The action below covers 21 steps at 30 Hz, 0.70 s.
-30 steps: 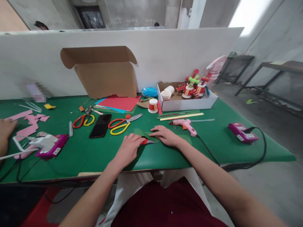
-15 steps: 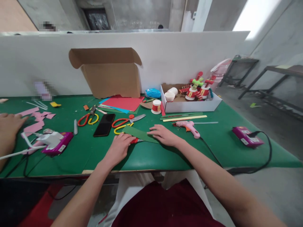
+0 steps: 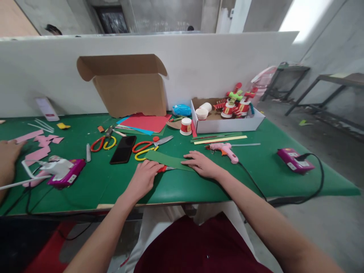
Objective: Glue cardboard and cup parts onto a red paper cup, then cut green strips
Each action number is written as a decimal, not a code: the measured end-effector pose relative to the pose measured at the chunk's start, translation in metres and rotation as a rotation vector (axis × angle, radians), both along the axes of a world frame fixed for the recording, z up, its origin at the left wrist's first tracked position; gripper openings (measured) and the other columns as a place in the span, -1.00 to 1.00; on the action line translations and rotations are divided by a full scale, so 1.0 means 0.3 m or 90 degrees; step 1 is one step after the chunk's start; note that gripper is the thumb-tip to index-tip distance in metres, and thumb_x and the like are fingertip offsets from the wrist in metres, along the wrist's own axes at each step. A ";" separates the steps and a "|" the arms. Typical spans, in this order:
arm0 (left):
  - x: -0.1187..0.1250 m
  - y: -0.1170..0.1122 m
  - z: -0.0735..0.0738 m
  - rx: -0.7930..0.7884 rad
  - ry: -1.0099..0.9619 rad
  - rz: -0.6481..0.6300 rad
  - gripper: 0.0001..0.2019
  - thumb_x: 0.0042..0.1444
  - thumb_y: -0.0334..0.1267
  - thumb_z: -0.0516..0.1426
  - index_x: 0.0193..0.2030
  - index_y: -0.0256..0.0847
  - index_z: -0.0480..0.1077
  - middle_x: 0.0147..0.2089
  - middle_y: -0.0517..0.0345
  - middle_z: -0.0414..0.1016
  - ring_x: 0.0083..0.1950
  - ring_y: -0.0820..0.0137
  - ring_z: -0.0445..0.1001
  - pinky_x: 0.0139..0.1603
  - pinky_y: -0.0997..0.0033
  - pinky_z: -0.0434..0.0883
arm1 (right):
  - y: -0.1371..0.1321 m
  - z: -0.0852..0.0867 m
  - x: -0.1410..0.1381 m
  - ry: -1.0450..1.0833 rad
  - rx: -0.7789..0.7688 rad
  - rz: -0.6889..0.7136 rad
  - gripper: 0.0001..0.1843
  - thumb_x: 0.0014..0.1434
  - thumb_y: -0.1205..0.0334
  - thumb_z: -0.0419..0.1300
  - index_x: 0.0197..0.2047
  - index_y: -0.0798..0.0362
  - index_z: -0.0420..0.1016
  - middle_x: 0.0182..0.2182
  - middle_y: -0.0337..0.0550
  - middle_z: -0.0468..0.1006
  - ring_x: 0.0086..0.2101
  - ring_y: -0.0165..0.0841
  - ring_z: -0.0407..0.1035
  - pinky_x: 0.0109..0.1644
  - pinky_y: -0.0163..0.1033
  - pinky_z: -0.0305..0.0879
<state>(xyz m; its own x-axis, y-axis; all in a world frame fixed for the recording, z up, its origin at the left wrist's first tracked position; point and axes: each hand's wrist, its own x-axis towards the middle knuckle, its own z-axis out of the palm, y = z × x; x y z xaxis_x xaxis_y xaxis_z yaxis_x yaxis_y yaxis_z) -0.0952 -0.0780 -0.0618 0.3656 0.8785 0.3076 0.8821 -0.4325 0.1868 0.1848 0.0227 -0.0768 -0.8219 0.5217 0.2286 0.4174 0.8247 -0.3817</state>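
Green strip (image 3: pixel 172 160) crosswise, right grip (image 3: pixel 201 164) flat atop, left grip (image 3: pixel 145 173) clasping rightward-pointing red tool (image 3: pixel 162 169)

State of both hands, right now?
Left hand: fingers on the long green paper strip, by a red, grey-tipped tool; grip can't be told.
Right hand: open, fingers on the strip's right end.

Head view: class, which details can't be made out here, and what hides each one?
All in the head view:
1) Red-handled tool: its full shape, with part of the handle under the left hand.
2) Green paper strip: part of its right end, under the right hand.
3) Another person's arm: cut off by the left edge.
4) Leaning phone: screen text too small.
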 end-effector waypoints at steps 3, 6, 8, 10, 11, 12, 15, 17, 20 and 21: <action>-0.004 -0.002 0.002 -0.007 -0.006 -0.003 -0.63 0.22 -0.49 -0.06 0.05 -0.16 0.44 -0.01 0.00 0.52 -0.06 0.24 0.36 -0.13 0.22 0.28 | -0.001 0.001 0.001 0.002 -0.001 -0.004 -0.60 0.38 0.26 -0.03 0.15 -0.09 0.49 0.18 -0.04 0.43 0.19 -0.17 0.24 0.31 0.14 0.10; 0.006 -0.001 0.004 -0.013 -0.014 -0.001 -0.62 0.21 -0.50 -0.06 0.05 -0.17 0.44 -0.01 -0.01 0.51 -0.06 0.24 0.35 -0.13 0.21 0.29 | -0.001 0.000 0.000 0.008 -0.011 -0.004 -0.61 0.37 0.26 -0.03 0.15 -0.07 0.50 0.18 -0.01 0.43 0.19 -0.17 0.24 0.30 0.14 0.10; 0.014 0.001 0.005 -0.020 -0.019 -0.004 -0.61 0.21 -0.50 -0.06 0.07 -0.18 0.43 -0.01 -0.02 0.51 -0.06 0.24 0.35 -0.10 0.20 0.30 | -0.001 0.000 -0.001 0.011 -0.016 -0.003 -0.61 0.37 0.26 -0.03 0.14 -0.07 0.50 0.17 0.01 0.43 0.19 -0.17 0.24 0.30 0.16 0.09; 0.017 -0.001 0.005 -0.028 -0.024 -0.009 -0.60 0.21 -0.50 -0.06 0.07 -0.17 0.43 -0.01 -0.01 0.51 -0.05 0.24 0.35 -0.08 0.19 0.30 | -0.001 0.001 -0.002 0.012 -0.015 -0.002 -0.61 0.37 0.26 -0.02 0.14 -0.07 0.50 0.17 0.01 0.44 0.19 -0.17 0.25 0.31 0.16 0.09; 0.016 -0.002 0.005 -0.031 -0.026 -0.011 -0.61 0.20 -0.51 -0.06 0.07 -0.16 0.43 -0.01 -0.01 0.51 -0.05 0.24 0.35 -0.08 0.19 0.29 | -0.001 0.001 -0.003 0.012 -0.015 0.000 -0.61 0.37 0.26 -0.02 0.14 -0.07 0.50 0.17 0.00 0.44 0.18 -0.17 0.25 0.31 0.16 0.09; 0.015 -0.004 0.005 -0.032 -0.027 -0.013 -0.61 0.20 -0.51 -0.05 0.06 -0.16 0.43 0.00 0.00 0.51 -0.05 0.24 0.36 -0.08 0.19 0.29 | -0.001 0.002 -0.003 0.013 -0.015 0.002 -0.61 0.37 0.26 -0.02 0.14 -0.07 0.50 0.17 0.00 0.44 0.18 -0.18 0.25 0.31 0.15 0.09; 0.015 -0.007 0.005 -0.035 -0.030 -0.012 -0.61 0.19 -0.51 -0.04 0.06 -0.15 0.43 0.00 0.00 0.50 -0.04 0.24 0.36 -0.08 0.20 0.29 | -0.001 0.004 -0.003 0.017 -0.013 0.007 -0.61 0.38 0.26 -0.02 0.14 -0.06 0.51 0.17 0.01 0.45 0.18 -0.18 0.26 0.31 0.14 0.09; 0.023 -0.006 0.007 -0.038 -0.028 -0.011 -0.61 0.20 -0.51 -0.04 0.07 -0.15 0.42 0.01 0.00 0.50 -0.03 0.24 0.35 -0.08 0.21 0.29 | -0.001 0.003 -0.004 0.017 -0.010 0.006 -0.62 0.38 0.26 -0.02 0.14 -0.04 0.51 0.16 0.03 0.45 0.18 -0.18 0.26 0.31 0.14 0.09; 0.038 -0.004 0.010 -0.043 -0.019 -0.012 -0.62 0.22 -0.50 -0.05 0.08 -0.17 0.42 0.00 0.00 0.50 -0.04 0.24 0.34 -0.08 0.21 0.28 | -0.001 0.001 -0.004 0.017 -0.005 0.002 -0.62 0.37 0.26 -0.01 0.14 -0.04 0.51 0.16 0.02 0.45 0.17 -0.18 0.27 0.30 0.14 0.10; 0.040 -0.004 0.012 -0.044 -0.016 -0.013 -0.63 0.23 -0.50 -0.05 0.08 -0.17 0.42 0.00 0.00 0.50 -0.05 0.24 0.34 -0.08 0.21 0.27 | -0.001 0.000 -0.005 0.018 -0.003 0.002 -0.62 0.37 0.26 -0.01 0.14 -0.05 0.51 0.15 0.02 0.45 0.17 -0.18 0.27 0.30 0.14 0.11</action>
